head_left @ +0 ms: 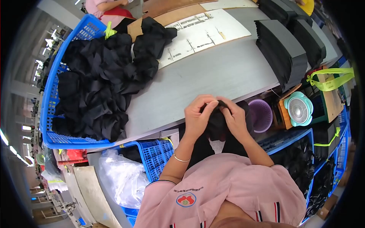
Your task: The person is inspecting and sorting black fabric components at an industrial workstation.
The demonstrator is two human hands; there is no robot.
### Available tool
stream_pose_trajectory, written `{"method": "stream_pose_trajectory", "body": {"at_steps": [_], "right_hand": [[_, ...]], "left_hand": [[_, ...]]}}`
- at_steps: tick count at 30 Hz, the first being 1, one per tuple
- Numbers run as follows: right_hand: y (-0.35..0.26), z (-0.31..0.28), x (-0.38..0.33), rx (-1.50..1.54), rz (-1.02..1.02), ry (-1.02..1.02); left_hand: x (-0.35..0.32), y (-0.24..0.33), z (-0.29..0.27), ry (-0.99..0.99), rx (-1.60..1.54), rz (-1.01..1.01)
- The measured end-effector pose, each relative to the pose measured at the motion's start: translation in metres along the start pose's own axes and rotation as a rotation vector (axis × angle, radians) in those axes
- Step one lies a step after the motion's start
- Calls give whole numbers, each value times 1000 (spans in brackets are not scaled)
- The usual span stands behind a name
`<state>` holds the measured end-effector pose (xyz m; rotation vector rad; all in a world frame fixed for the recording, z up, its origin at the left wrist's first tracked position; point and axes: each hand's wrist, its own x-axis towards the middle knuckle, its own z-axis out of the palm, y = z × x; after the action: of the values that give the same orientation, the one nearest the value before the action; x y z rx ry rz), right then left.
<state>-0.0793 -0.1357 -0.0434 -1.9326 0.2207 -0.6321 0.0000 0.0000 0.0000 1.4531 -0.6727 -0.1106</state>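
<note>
Close together at the table's near edge, both my hands pinch a piece of black fabric (217, 127). My left hand (199, 114) has thumb and forefinger closed on its upper edge. Beside it my right hand (234, 116) grips the same cloth, fingers curled. The fabric hangs down over my lap, and its lower part is hard to tell from my dark trousers. To the left, a heap of black fabric pieces (95, 83) fills a blue plastic basket (49, 114) and spills onto the grey table (190, 72).
White marked board (205, 36) lies across the table. Stacks of black pieces (283, 47) stand at the far right. Below them are a purple bin (261, 116) and a turquoise fan (299, 109). Blue crates (157, 155) flank me, one beside clear plastic (123, 178). Another person (108, 7) sits far left.
</note>
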Motion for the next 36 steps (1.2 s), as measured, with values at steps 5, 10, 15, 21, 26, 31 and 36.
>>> {"method": "stream_pose_trajectory", "body": {"at_steps": [5, 10, 15, 21, 26, 31, 36], "right_hand": [[-18, -10, -7, 918, 681, -357], [-25, -16, 10, 843, 599, -328], [-5, 9, 36, 373, 192, -318], [4, 47, 7, 788, 806, -430], [14, 48, 3, 609, 649, -541], [24, 70, -32, 666, 658, -691], [45, 107, -78, 345, 548, -868]], "left_hand": [[-5, -13, -28, 206, 204, -18], [-9, -35, -42, 207, -465, -490], [-53, -30, -18, -222, -1032, -893], [-67, -61, -19, -495, -1158, -683], [-75, -81, -29, -798, -694, -204], [-85, -63, -5, -778, -790, -317], [-36, 1, 42, -906, -27, -20]]}}
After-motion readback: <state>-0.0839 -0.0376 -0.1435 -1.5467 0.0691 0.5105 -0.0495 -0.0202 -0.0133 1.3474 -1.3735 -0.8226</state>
